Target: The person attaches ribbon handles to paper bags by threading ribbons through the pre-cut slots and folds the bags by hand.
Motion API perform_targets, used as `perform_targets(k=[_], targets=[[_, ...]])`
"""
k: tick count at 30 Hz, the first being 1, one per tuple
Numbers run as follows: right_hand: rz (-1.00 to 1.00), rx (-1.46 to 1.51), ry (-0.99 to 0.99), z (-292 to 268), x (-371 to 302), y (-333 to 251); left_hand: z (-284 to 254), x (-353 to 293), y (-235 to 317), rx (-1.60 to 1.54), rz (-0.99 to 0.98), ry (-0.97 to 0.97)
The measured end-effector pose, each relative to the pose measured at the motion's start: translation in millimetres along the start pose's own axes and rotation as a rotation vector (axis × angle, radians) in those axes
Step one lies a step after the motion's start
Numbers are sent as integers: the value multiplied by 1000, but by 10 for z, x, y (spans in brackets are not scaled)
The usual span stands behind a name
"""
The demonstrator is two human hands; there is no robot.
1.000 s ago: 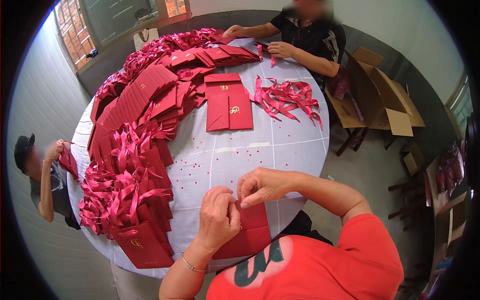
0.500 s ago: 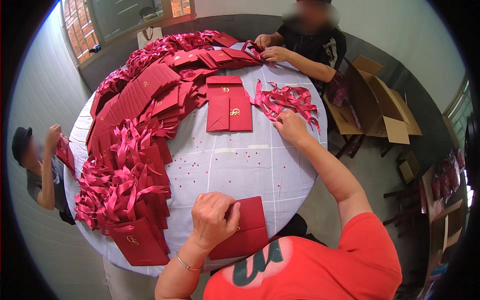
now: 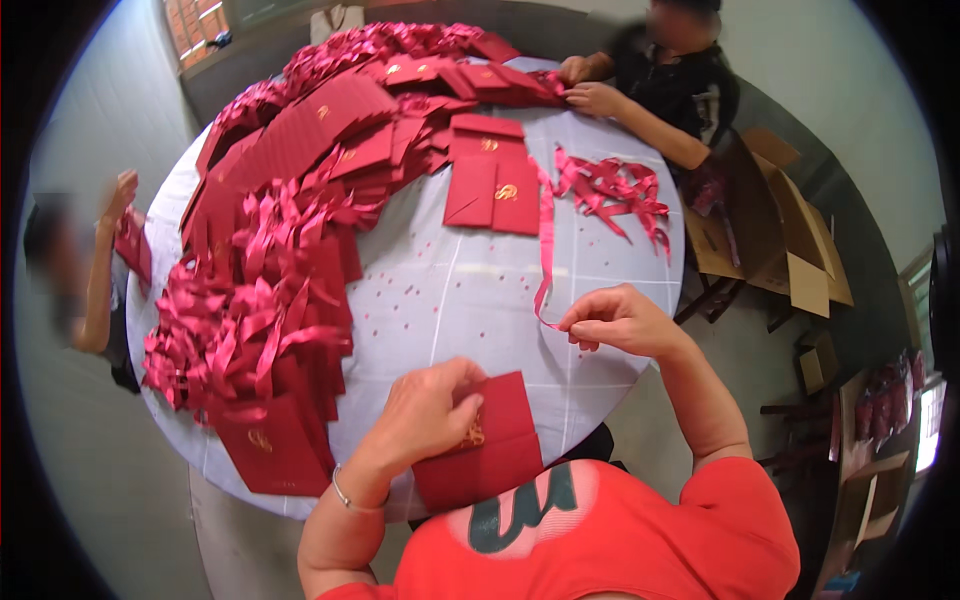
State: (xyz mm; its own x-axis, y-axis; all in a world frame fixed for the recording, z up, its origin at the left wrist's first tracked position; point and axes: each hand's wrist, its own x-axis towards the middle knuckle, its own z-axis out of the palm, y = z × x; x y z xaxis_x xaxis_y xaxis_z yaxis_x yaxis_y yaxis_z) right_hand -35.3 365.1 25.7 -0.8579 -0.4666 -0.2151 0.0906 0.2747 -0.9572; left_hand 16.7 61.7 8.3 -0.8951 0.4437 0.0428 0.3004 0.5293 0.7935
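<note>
Right of the frame's centre, the right hand [image 3: 625, 322] pinches the lower end of a pink ribbon [image 3: 546, 235], its long axis running up the frame. The red bag [image 3: 507, 405] lies down-left of that hand on the counter [image 3: 500, 345], lower centre, nearer the left hand [image 3: 425, 412], which covers its left side; whether it grips, I cannot tell.

Your right hand [image 3: 628, 322] holds the end of one pink ribbon [image 3: 547, 235], which runs toward the ribbon pile [image 3: 612, 188]. Your left hand [image 3: 425, 412] is on a red bag [image 3: 512, 405], and at your left many ribboned bags [image 3: 272, 448] crowd the tabletop [image 3: 490, 352].
</note>
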Motion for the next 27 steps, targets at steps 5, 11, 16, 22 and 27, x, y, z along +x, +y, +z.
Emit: perform_targets(k=[5, 11, 16, 22, 27], targets=[[-322, 56, -71, 135, -133, -183, 38, 123, -137, -148, -131, 8], [-636, -363, 27, 456, -85, -280, 27, 127, -177, -379, -273, -185], [-527, -261, -94, 693, -107, -135, -32, 116, -256, -624, -330, -303], [-523, -303, -48, 795, -61, 4, -101, 100, -171, -853, -267, -457], [-428, -246, 15, 843, -96, -1, -61, 124, -270, -922, -292, -470]])
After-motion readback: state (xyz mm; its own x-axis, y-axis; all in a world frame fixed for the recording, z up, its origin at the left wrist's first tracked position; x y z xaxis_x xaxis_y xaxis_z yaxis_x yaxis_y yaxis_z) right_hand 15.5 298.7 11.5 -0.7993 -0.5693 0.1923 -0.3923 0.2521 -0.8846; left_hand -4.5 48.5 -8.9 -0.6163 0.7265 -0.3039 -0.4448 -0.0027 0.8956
